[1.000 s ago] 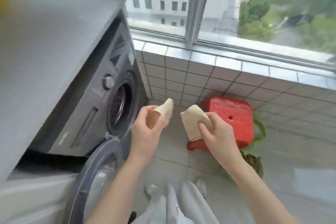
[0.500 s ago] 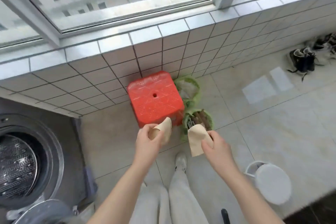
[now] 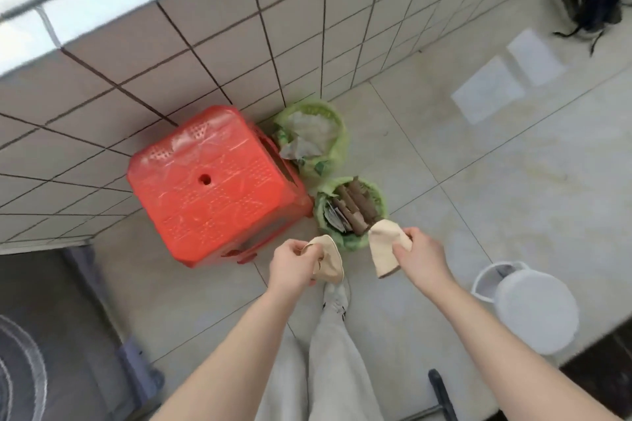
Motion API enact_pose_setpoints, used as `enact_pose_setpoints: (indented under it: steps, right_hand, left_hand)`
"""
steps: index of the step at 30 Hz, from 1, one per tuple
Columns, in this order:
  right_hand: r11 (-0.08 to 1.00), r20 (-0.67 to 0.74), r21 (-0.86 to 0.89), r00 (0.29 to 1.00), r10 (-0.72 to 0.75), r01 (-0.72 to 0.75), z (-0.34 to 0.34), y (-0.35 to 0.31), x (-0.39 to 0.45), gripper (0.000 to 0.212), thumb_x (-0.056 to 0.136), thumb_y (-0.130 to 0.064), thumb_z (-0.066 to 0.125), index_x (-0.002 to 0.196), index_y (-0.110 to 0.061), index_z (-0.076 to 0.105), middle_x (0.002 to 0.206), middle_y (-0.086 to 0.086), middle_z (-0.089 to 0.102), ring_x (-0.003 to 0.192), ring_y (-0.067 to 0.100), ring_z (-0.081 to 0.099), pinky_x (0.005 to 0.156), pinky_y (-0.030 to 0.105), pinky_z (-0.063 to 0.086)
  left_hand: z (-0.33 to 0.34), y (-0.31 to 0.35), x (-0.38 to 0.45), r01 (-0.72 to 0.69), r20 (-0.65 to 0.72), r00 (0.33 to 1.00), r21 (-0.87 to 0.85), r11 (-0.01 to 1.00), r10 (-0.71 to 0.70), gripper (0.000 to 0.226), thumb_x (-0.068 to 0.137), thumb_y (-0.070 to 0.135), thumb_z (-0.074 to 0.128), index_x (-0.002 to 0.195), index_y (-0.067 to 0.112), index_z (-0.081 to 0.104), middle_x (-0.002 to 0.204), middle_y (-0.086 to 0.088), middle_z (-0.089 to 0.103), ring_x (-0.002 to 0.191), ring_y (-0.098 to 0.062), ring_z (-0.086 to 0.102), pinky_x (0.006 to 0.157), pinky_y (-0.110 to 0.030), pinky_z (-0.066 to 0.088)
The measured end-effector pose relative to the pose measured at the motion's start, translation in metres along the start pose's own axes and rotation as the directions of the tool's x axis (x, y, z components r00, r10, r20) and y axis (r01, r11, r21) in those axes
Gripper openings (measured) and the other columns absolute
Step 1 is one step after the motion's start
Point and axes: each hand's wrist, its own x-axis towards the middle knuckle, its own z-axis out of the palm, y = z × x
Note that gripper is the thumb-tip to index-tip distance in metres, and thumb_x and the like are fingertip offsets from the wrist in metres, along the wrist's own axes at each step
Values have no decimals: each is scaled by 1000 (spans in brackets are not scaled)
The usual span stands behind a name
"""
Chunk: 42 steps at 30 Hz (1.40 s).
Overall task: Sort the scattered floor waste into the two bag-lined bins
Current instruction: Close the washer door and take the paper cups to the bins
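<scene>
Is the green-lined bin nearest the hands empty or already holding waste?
Holding waste. The near bin shows brown cardboard strips and paper scraps standing inside its green liner.

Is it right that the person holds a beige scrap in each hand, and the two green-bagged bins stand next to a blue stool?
Not quite: the stool is red, not blue, as the head view shows. The rest holds: the left hand and the right hand each grip a beige scrap, and the two green-bagged bins stand next to the stool.
</scene>
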Motion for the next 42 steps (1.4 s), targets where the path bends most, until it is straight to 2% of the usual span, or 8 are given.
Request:
enact_pose_setpoints:
  steps: [7, 11, 15, 20, 23, 28, 34, 42]
  right_hand:
    - [997, -9, -61, 999, 53, -53, 41, 46, 122, 25, 85, -9, 52, 108, -3, 61, 102, 22, 66, 100, 39, 59, 73, 33, 42]
    - [992, 14, -76, 995, 103, -102, 61, 70, 172, 23, 85, -9, 51, 104, -3, 63, 104, 21, 67, 102, 38, 59, 74, 31, 40]
    - [991, 56, -96, 993, 102, -96, 83, 82, 206, 24, 87, -12, 51, 107, -3, 60, 106, 23, 65, 102, 38, 58, 77, 32, 43]
    - [996, 68, -78, 997, 40, -34, 109, 82, 231, 28, 87, -15, 52, 113, -5, 58, 105, 22, 65, 100, 38, 59, 80, 36, 47]
    - [999, 82, -34, 996, -19, 22, 123, 77, 242, 31, 88, -16, 53, 117, -6, 55, 110, 18, 64, 104, 36, 58, 88, 39, 48]
    - [987, 235, -141, 971, -44, 79, 138, 77, 249, 40, 90, -20, 51, 127, -4, 48, 124, 17, 57, 113, 34, 53, 92, 34, 41]
    - [986, 234, -145, 971, -49, 85, 133, 73, 243, 40, 89, -17, 51, 126, -3, 50, 125, 17, 58, 114, 33, 54, 97, 35, 42]
    - [993, 174, -45, 980, -98, 107, 116, 36, 220, 32, 90, -13, 50, 121, -5, 55, 114, 10, 63, 103, 27, 59, 89, 27, 42]
  left_hand:
    - [71, -18, 114, 30, -28, 999, 190, 981, -25, 15, 73, 28, 65, 85, 18, 65, 74, 5, 64, 86, -25, 65, 79, -42, 57]
    - [107, -28, 168, 46, -29, 999, 273, 961, -40, 25, 77, 28, 62, 98, 14, 65, 91, -3, 68, 96, -26, 61, 83, -32, 51]
    - [133, -40, 209, 58, -34, 998, 332, 942, -49, 27, 75, 26, 60, 96, 10, 65, 95, -10, 70, 91, -28, 61, 73, -30, 45]
    - [148, -54, 246, 128, -95, 990, 340, 932, -102, 35, 78, 34, 57, 103, 9, 60, 101, -14, 70, 95, -33, 63, 85, -38, 51]
    - [153, -55, 258, 101, -100, 992, 331, 938, -72, 42, 89, 43, 51, 113, 8, 53, 108, -13, 65, 99, -33, 61, 85, -39, 48]
    - [157, -55, 263, 45, 174, 978, 354, 934, -113, 51, 91, 42, 52, 132, 12, 48, 124, -11, 59, 110, -34, 59, 94, -46, 49]
    - [145, -57, 259, 134, 125, 977, 274, 952, -173, 44, 89, 29, 57, 129, 13, 49, 111, -6, 57, 106, -30, 60, 94, -47, 50]
    - [118, -46, 245, 61, 71, 994, 274, 960, -84, 28, 86, 24, 56, 113, 17, 55, 111, -6, 60, 104, -29, 61, 92, -43, 51]
